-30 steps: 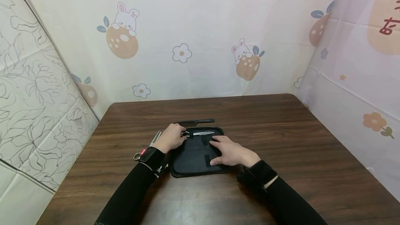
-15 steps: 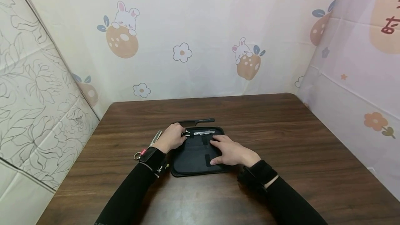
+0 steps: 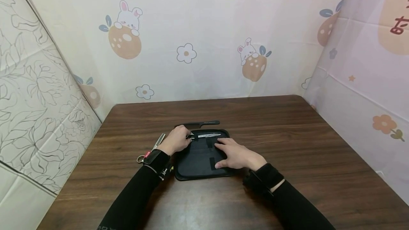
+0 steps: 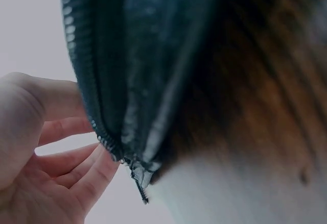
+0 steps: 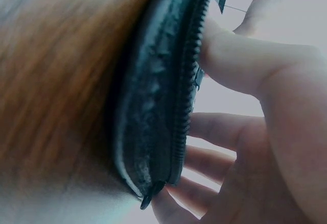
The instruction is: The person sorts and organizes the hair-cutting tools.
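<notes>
A black zip case lies spread out on the wooden table, with its toothed zip edge large in the right wrist view. Along its far edge lies a pair of scissors, silvery blade pointing right. My left hand is at the case's far left corner, thumb and fingers bent around the scissors' handle rings, which are partly hidden. My right hand rests on the case's right side, fingers spread, next to dark strips on the lining. In the left wrist view, a zip pull hangs from the case's corner.
Just beyond the case lies a black comb. A second pair of scissors with a red tag lies left of the left hand, partly behind the wrist. Patterned cloth walls rise behind the table and at both sides.
</notes>
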Motion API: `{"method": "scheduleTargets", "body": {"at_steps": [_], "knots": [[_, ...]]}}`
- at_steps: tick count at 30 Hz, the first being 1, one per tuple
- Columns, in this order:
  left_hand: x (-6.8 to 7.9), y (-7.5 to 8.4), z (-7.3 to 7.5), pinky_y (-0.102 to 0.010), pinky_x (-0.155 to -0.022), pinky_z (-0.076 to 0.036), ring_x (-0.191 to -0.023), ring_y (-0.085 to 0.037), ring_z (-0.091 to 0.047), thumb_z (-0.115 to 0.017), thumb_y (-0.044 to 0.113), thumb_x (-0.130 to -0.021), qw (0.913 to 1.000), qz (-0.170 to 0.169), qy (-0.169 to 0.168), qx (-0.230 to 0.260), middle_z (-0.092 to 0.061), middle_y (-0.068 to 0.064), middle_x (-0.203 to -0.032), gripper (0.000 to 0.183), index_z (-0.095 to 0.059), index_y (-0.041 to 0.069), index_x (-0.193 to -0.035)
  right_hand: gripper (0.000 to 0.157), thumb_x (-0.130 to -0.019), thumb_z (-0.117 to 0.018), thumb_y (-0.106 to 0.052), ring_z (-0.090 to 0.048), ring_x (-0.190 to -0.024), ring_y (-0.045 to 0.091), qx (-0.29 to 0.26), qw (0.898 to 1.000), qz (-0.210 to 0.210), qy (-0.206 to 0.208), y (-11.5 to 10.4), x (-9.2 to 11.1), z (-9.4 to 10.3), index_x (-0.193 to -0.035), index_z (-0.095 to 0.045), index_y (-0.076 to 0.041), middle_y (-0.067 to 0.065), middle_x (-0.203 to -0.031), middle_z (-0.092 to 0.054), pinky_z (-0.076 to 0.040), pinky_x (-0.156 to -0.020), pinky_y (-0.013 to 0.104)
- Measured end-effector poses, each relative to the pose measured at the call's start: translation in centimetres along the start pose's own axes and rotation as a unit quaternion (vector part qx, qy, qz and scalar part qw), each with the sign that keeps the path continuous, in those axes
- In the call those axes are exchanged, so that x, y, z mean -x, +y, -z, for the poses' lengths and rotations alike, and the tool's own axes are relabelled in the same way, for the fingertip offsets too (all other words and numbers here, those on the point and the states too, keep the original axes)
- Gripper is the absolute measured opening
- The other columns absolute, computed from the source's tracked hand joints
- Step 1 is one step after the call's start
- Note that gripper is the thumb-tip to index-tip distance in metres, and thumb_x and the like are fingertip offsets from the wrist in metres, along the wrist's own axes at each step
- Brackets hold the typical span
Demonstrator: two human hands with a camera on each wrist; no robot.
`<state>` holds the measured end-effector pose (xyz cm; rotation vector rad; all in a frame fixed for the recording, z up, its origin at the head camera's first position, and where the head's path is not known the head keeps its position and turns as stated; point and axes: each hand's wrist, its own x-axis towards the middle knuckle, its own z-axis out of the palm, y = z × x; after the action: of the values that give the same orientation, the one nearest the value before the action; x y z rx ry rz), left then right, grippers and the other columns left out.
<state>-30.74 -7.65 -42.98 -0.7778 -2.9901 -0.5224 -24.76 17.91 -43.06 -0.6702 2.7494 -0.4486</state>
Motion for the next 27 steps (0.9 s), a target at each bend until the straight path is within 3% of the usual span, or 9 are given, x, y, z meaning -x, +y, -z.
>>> {"method": "scheduleTargets", "body": {"at_steps": [12,20,27], "knots": [[0.1,0.0,-0.1,-0.046,-0.099,-0.049,-0.112,-0.032,-0.061,-0.067,0.009,-0.097,0.9998,-0.014,0.007,-0.015,-0.068,-0.018,-0.112,0.023,-0.074,-0.004,-0.115,0.079,-0.090,-0.076,-0.047,-0.024,-0.151,0.033,-0.002,1.000,0.001,0.004,0.1,-0.2,-0.2,-0.153,-0.047,-0.009,0.011,-0.164,-0.030,-0.037,-0.108,0.062],[0.8,-0.5,0.0,-0.046,-0.100,-0.048,-0.117,-0.032,-0.060,-0.067,0.012,-0.099,0.9998,0.003,-0.003,0.019,-0.063,-0.018,-0.124,0.030,-0.069,-0.001,-0.126,0.079,-0.090,-0.076,-0.048,-0.024,-0.151,0.033,-0.001,1.000,0.001,0.004,0.1,-0.2,-0.2,-0.153,-0.047,-0.009,0.011,-0.164,-0.029,-0.037,-0.108,0.062],[1.8,-0.8,0.6,-0.047,-0.097,-0.050,-0.113,-0.031,-0.062,-0.069,0.012,-0.097,0.9998,-0.002,0.019,0.012,-0.066,-0.015,-0.120,0.026,-0.072,0.001,-0.121,0.079,-0.090,-0.076,-0.048,-0.024,-0.151,0.033,0.000,1.000,0.003,0.005,0.2,-0.2,-0.2,-0.153,-0.047,-0.009,0.012,-0.164,-0.030,-0.037,-0.109,0.060]]}}
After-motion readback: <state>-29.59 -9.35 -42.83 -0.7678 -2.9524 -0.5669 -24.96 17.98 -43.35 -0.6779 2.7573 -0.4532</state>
